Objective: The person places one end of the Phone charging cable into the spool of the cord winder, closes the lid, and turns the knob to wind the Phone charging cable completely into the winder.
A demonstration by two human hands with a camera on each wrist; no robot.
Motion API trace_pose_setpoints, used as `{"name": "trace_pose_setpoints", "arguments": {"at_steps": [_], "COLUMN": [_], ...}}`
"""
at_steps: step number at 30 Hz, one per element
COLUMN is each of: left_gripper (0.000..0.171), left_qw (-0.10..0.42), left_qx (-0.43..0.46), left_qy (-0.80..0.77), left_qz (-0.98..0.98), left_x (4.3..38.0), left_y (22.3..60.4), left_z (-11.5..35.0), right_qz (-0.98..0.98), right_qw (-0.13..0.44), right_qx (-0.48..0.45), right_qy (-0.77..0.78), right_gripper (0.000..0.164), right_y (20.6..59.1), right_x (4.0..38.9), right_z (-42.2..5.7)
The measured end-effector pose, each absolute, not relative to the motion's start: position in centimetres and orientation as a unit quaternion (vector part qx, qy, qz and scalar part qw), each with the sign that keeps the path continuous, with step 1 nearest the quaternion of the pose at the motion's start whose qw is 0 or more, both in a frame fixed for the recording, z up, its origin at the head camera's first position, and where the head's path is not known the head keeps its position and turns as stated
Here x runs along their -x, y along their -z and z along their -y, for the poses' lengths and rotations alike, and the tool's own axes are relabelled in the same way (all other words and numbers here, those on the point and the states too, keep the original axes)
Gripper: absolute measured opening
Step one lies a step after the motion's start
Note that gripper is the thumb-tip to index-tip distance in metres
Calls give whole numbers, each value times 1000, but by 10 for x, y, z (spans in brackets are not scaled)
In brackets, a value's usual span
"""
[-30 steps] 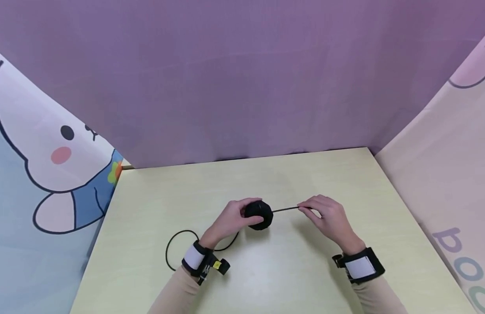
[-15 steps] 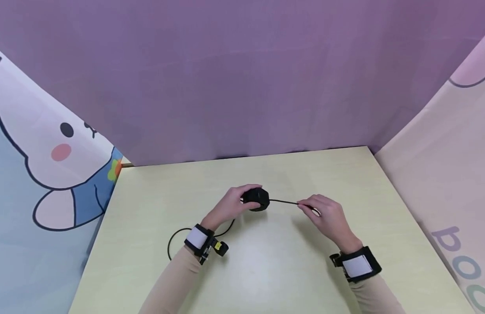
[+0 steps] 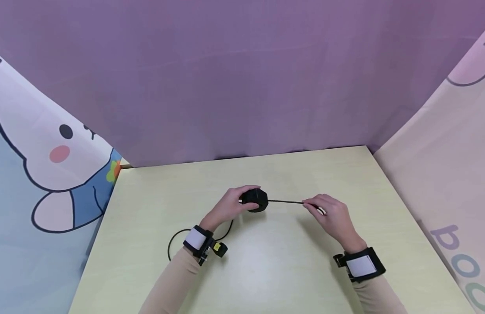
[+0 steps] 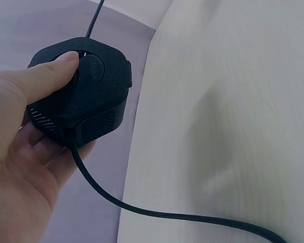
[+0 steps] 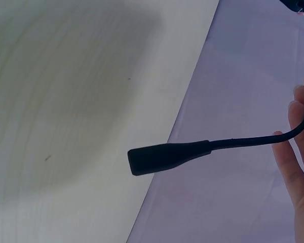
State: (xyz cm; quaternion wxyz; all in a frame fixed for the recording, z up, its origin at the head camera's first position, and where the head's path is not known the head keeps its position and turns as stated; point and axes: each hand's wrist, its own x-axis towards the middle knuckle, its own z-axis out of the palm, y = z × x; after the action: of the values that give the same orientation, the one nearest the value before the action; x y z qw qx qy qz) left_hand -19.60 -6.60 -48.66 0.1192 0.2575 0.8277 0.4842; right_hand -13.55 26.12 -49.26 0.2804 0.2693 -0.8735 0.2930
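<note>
My left hand (image 3: 223, 209) grips a black octagonal cable winder (image 3: 256, 199) above the table. In the left wrist view its thumb (image 4: 45, 77) presses on the round disc at the casing's middle, fingers behind. From the winder's right side a black cable (image 3: 285, 202) runs straight to my right hand (image 3: 333, 218), which pinches it between thumb and fingertips. Past that pinch, the right wrist view shows the cable end bending away to a slim black plug (image 5: 164, 158) that hangs free. On the other side, more cable (image 4: 157, 214) leaves the winder and curves down.
A loop of that cable (image 3: 169, 242) lies on the pale wooden table (image 3: 258, 279), partly hidden by the left forearm. A purple cloth (image 3: 242, 87) stands behind the table's far edge. Printed cloth panels (image 3: 70, 174) flank both sides. Each wrist wears a strapped camera.
My left hand has moved the winder away toward the far edge and tilted it. The right hand, still pinching the cable, has shifted slightly right, and the stretch between is now nearly level.
</note>
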Motion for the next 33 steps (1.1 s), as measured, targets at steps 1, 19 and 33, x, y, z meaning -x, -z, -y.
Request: {"name": "trace_pose_setpoints", "arguments": {"at_steps": [1, 19, 33], "left_gripper": [53, 53, 52], "left_qw": [120, 144, 170], "left_qx": [-258, -243, -238], "left_qy": [-483, -512, -576], "left_qz": [-828, -811, -763], "left_x": [196, 187, 189], "left_y": [487, 478, 482], "left_z": [66, 71, 62], "right_qz": [874, 890, 856], "right_qw": [281, 167, 153], "right_qx": [-269, -249, -300], "right_qy": [-292, -344, -392], "right_gripper": [19, 20, 28], "right_y": [493, 503, 493], "right_x": [135, 131, 145], "right_z": [-262, -256, -204]}}
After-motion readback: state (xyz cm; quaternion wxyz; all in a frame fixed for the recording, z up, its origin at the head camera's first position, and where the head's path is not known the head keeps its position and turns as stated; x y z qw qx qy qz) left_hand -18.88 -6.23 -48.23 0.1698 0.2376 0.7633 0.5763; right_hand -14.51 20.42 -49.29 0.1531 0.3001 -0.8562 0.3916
